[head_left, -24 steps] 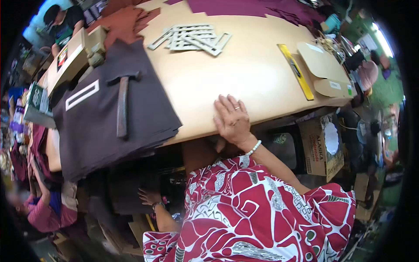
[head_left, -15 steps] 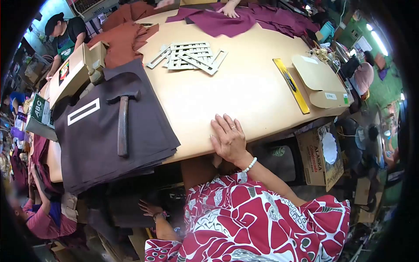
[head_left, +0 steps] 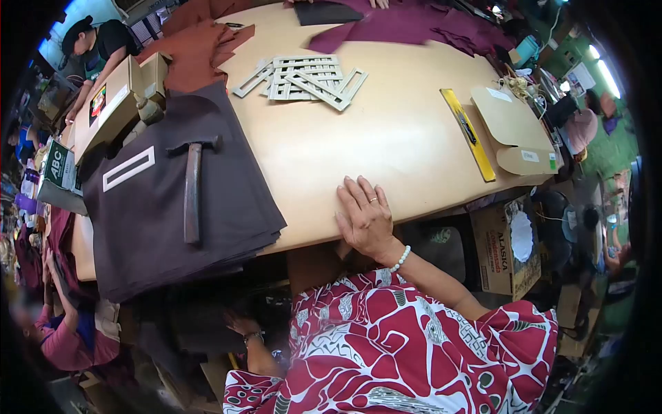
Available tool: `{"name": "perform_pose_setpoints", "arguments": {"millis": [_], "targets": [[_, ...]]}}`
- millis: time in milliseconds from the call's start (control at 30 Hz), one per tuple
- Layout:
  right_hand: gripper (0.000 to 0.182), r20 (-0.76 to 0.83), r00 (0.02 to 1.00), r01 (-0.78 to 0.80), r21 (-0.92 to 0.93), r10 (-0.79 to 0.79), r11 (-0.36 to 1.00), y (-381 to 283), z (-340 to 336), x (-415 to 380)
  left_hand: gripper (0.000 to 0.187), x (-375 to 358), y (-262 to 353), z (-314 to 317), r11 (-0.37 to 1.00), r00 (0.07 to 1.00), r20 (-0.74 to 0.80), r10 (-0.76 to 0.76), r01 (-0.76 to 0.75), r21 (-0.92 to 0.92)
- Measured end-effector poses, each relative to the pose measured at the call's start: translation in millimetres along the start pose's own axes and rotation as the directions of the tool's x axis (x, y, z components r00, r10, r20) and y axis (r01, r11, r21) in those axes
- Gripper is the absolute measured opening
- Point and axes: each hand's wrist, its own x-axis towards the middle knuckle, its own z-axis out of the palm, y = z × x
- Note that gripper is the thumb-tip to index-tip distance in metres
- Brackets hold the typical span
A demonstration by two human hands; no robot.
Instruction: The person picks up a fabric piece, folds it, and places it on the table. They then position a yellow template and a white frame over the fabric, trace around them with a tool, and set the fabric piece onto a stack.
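Note:
My right hand (head_left: 367, 219) lies flat near the table's front edge, fingers stretched out, with a ring and a pale bead bracelet on it. Below table height, my left hand (head_left: 243, 324) hangs in shadow beside dark material (head_left: 200, 324); its fingers look loosely extended and I see nothing in them. A stack of dark brown sheets (head_left: 234, 186), like leather, overhangs the front edge at left. On top of it rest a hammer (head_left: 193, 193) and a pale rectangular frame template (head_left: 129, 169). Several similar templates (head_left: 307, 77) are piled farther back.
A yellow ruler (head_left: 469, 138) with a dark cutter on it lies at right, beside an opened cardboard folder (head_left: 514, 127). Purple pieces (head_left: 400, 26) and rust-brown pieces (head_left: 196, 58) cover the far side. A cardboard box (head_left: 114, 103) stands at left. Other people work around the table.
At the far side, another person's hand and the purple piece have shifted back, uncovering a dark sheet. My view has shifted slightly; my right hand stays on the table, my left below it.

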Motion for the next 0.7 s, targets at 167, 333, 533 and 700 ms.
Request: {"name": "perform_pose_setpoints", "arguments": {"millis": [167,333,533,700], "targets": [[0.048,0.003,1.0,-0.012,0.0,0.012,1.0,0.2,2.0,-1.2,0.049,22.3,-27.1,39.0,0.956,0.978,0.194,0.074,-0.125,0.265],[0.048,0.008,1.0,-0.022,0.011,0.022,1.0,0.9,4.1,-1.9,0.03,18.4,-13.0,4.5,0.995,0.996,0.018,-0.089,0.088,0.046],[0.048,-0.007,1.0,-0.003,0.031,0.004,1.0,0.9,4.3,-1.0,0.02,27.1,-53.1,10.8,0.993,0.976,-0.194,0.094,-0.105,-0.045],[0.048,-0.003,1.0,-0.003,0.065,0.003,0.998,2.8,2.4,-0.7,0.019,18.8,-45.6,-31.0,0.846,0.961,-0.262,0.085,-0.208,-0.49]]}}
